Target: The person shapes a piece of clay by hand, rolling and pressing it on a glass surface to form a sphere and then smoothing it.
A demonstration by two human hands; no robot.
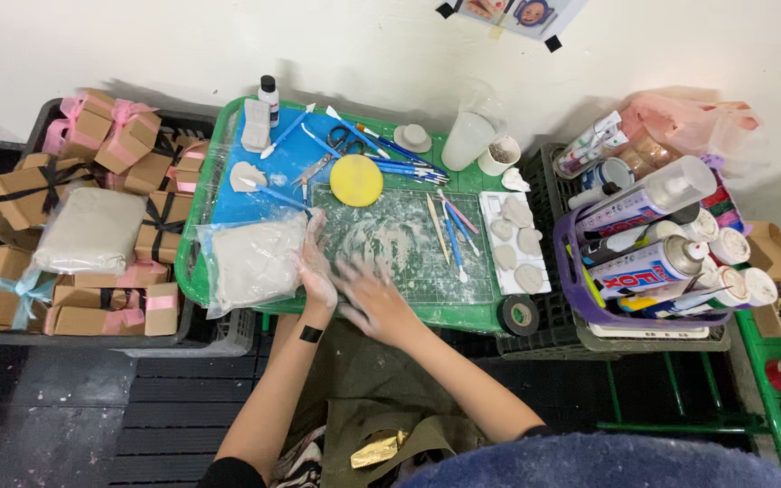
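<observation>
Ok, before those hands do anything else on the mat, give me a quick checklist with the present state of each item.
1. Left hand on the cutting mat, beside the bag of clay: ok.
2. Right hand sharp enough to read: not ok, blurred.
3. Clay between the hands: cannot tell.
4. Mat surface clean: not ok, smeared with white residue.
5. Modelling tools off the working middle of the mat: ok, on its right part.
6. Finished clay pieces apart from the hands: ok, on the white tray at the right.
</observation>
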